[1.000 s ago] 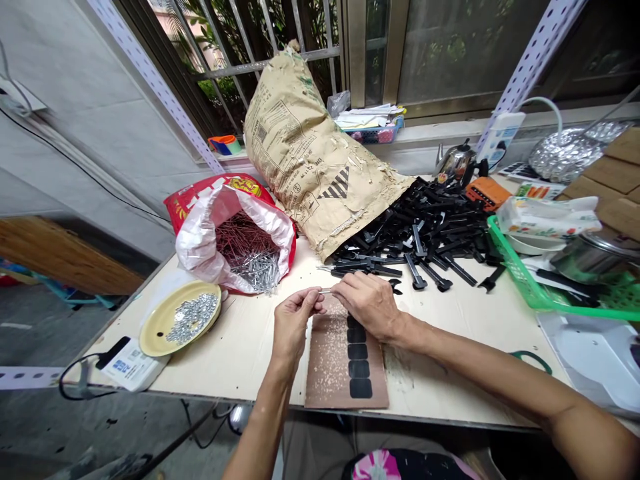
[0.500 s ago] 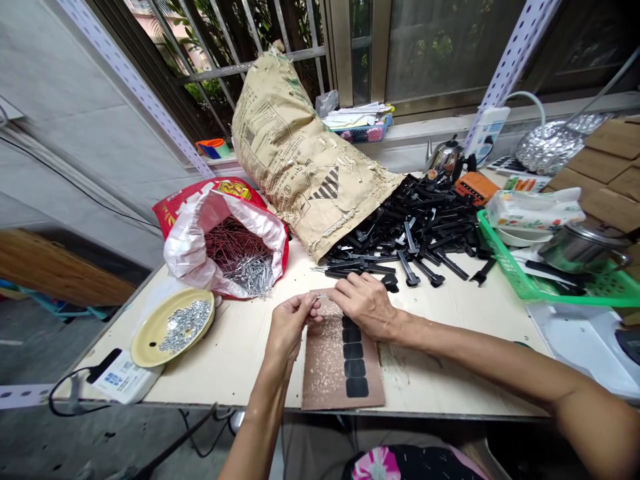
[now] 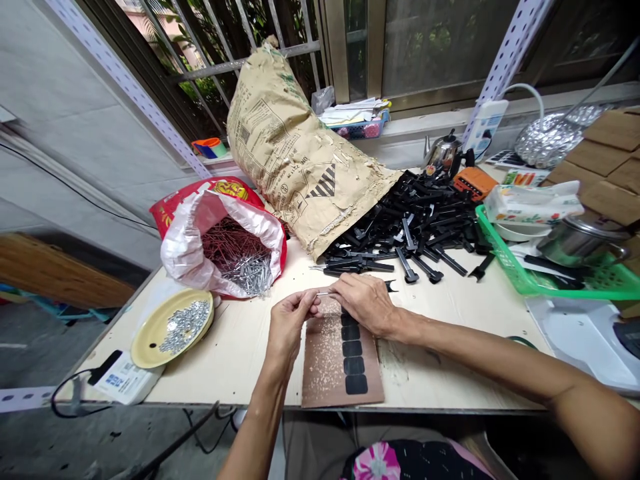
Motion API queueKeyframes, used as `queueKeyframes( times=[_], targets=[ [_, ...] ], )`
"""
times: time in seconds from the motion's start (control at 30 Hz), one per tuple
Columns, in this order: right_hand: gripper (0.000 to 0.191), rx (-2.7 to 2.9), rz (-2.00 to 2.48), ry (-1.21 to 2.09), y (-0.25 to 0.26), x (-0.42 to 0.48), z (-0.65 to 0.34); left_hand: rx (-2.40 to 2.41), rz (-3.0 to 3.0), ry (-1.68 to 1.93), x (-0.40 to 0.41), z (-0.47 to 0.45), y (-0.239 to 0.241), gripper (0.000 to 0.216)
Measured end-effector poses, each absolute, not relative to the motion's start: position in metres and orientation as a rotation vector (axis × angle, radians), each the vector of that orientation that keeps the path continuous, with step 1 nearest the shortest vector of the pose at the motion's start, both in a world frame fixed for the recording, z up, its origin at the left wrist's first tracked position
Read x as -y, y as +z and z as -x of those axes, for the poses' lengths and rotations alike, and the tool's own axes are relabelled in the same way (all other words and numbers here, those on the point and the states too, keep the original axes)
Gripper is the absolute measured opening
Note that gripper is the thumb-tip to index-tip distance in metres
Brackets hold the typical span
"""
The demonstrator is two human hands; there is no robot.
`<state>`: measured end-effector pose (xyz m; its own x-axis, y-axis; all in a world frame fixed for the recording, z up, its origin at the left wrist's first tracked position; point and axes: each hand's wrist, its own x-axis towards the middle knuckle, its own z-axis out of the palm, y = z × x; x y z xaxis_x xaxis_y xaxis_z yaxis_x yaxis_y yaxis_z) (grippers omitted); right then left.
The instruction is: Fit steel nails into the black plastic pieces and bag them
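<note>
Over the far end of a brown board (image 3: 325,383), my left hand (image 3: 290,323) pinches a thin silvery metal pin (image 3: 324,294) between thumb and forefinger. The pin's other end meets the closed fingertips of my right hand (image 3: 367,303), which partly hide it. A column of black rounded squares (image 3: 354,366) runs down the board, whose left part is worn and speckled. A small black forked piece (image 3: 390,286) shows just beyond my right hand; whether that hand holds it I cannot tell. Many black plastic parts (image 3: 410,227) lie heaped behind my hands.
A paper sack (image 3: 310,153) leans behind the heap. At left stand a red-and-white bag (image 3: 185,247) of reddish and silvery pins and a yellow plate (image 3: 145,333) with small metal pieces. A green basket (image 3: 525,280) with a steel pot is at right.
Both hands stay nearly in place over the board. More of the pin shows between the fingertips now, and the forked black piece beyond the right hand looks turned. The view has shifted slightly.
</note>
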<state>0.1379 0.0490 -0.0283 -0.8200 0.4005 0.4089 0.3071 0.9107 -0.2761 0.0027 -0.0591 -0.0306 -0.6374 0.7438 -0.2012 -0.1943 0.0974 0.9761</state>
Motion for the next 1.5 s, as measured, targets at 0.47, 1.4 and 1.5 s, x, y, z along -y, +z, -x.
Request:
queueKeyframes(
  times=[0.47,1.4,1.5],
  targets=[
    [0.022,2.559,0.356,-0.001,-0.029,-0.058,-0.146,-1.630,-0.576,1.530,0.056,0.001,-0.031,0.029],
    [0.019,2.519,0.327,-0.091,-0.019,-0.066,-0.146,-1.462,-0.428,1.547,0.046,-0.002,-0.031,0.033],
    [0.021,2.538,0.288,-0.120,-0.018,-0.066,-0.146,-1.546,-0.532,1.535,0.046,-0.001,-0.033,0.031]
  ],
)
